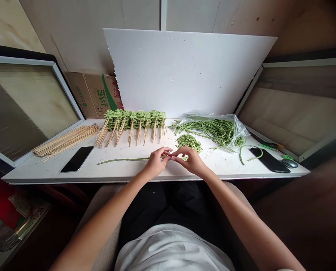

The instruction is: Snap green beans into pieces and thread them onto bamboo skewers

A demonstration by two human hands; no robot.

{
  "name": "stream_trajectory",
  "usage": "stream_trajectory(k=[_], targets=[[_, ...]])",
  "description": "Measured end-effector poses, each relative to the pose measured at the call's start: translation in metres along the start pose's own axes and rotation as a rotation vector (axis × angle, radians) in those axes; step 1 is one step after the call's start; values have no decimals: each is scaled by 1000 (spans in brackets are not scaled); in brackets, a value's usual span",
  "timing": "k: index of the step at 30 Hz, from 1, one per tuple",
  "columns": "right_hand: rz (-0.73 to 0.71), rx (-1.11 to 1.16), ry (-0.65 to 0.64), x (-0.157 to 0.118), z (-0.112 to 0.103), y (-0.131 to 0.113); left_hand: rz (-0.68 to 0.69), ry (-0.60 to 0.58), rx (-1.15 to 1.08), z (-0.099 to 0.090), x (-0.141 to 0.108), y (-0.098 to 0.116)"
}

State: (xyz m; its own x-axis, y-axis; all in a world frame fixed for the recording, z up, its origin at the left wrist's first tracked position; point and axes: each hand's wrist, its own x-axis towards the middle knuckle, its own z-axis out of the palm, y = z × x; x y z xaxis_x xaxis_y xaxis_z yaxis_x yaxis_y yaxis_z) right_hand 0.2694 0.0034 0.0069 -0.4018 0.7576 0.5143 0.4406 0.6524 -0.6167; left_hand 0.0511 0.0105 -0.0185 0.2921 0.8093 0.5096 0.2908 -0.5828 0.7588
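Note:
A long green bean point(123, 160) lies over the white table, its right end running into my left hand point(157, 161), whose fingers are closed round it. Fingertips of my right hand point(189, 159) meet those of the left and are pinched together; what they hold is too small to name. Just behind my right hand is a heap of short cut bean pieces point(189, 142). Further back, several bundles of bean pieces on sticks point(134, 119) stand in a row, stick ends toward me.
Loose wooden sticks point(69, 139) and a phone point(77, 159) lie left. Long beans in a clear bag point(213, 130) sit back right, with a black phone point(269, 161), a mouse point(289, 163) and a single bean beyond. A white board point(185, 71) stands behind.

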Motion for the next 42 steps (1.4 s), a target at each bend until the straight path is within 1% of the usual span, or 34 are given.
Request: stream_trajectory(k=[4, 6, 8, 11, 14, 17, 20, 25, 29, 32, 34, 36, 38, 40, 42], targets=[[-10, 7, 88, 0, -2, 8, -25, -22, 94, -5, 2, -6], [2, 13, 97, 0, -5, 9, -28, -26, 141, -8, 2, -8], [0, -2, 78, 0, -5, 8, -6, -11, 165, -8, 2, -9], [-12, -30, 72, 0, -1, 5, 65, 34, 179, -7, 0, -4], [-15, -40, 111, 1, 3, 2, 106, 76, 185, -5, -2, 3], [-35, -74, 126, 1, 6, 1, 122, 71, 207, -4, -2, 7], [-62, -87, 108, 0, 7, -2, 143, 55, 241, -2, -2, 9], [-60, 5, 45, -1, 7, -3, 153, 32, 163, -2, -2, 8], [-54, 71, -10, -1, 7, 2, 156, -20, 53, -1, -1, 4], [-65, 55, -32, -1, 7, 1, 123, -50, -19, 2, -1, -1], [-108, -17, -29, -1, 7, -3, 97, -53, -29, 4, 0, -5], [-173, -134, -6, -1, 5, -10, 89, -21, -11, 4, 1, -7], [-218, -260, 31, -1, 3, -18, 101, 55, 33, 3, 2, -7], [-216, -340, 74, -1, 1, -23, 119, 140, 84, 1, 2, -4], [-193, -346, 107, -1, 0, -26, 127, 189, 127, -2, 1, 2]])
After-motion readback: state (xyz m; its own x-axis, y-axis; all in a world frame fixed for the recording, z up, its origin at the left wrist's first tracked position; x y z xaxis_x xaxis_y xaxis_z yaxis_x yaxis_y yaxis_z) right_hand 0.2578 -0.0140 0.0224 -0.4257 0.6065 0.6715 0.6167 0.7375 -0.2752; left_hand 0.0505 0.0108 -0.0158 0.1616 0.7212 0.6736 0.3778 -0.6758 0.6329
